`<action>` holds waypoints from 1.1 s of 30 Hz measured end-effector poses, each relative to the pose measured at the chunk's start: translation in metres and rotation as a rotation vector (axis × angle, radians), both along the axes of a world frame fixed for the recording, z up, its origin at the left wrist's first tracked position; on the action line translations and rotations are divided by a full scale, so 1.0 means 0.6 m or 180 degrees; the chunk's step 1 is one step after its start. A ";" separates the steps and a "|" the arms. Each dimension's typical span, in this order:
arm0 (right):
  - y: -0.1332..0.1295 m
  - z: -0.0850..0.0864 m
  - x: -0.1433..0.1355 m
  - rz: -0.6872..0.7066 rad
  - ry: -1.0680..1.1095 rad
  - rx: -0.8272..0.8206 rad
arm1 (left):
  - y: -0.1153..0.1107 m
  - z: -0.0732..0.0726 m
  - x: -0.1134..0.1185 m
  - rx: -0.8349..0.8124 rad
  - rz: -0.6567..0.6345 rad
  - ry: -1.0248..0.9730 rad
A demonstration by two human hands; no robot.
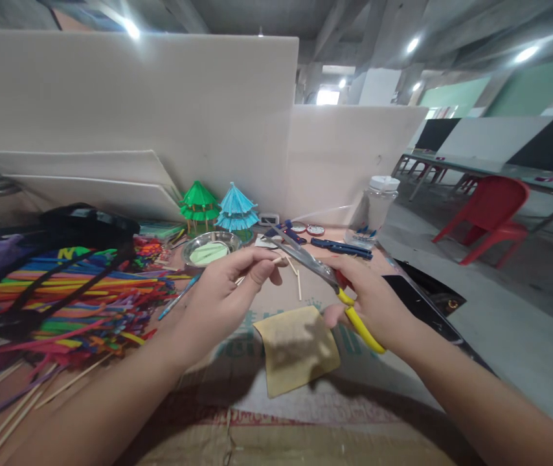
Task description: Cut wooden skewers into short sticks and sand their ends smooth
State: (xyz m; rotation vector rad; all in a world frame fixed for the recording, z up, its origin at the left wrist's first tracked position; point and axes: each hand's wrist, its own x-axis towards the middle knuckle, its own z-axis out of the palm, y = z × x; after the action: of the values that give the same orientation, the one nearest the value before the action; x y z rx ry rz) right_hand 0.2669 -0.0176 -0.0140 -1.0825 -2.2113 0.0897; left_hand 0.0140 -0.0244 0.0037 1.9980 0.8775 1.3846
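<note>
My left hand is closed, thumb and fingers pinching a short pale wooden stick. My right hand grips scissors with yellow handles. Their metal blades stand slightly apart and point left, close above the left fingertips; whether they touch the stick I cannot tell. Just beyond the hands lie thin cut sticks on the cardboard. Below and between both hands is a square yellow-brown sheet, perhaps sandpaper, with a hand's shadow across it.
Colourful pipe cleaners pile up at left, beside a blue pen. Behind stand a metal bowl, green and blue paper-roofed models, blue-handled pliers and a clear bottle. A dark phone-like slab lies right.
</note>
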 end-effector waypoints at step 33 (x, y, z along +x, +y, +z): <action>-0.001 0.001 -0.003 0.0111 -0.0224 0.0002 | 0.004 -0.008 -0.007 0.0188 0.0201 0.0243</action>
State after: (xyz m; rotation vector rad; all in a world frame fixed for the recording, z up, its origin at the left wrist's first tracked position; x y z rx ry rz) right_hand 0.2650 -0.0184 -0.0135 -1.0621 -2.2933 0.0671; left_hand 0.0100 -0.0222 -0.0011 2.0963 0.9514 1.3914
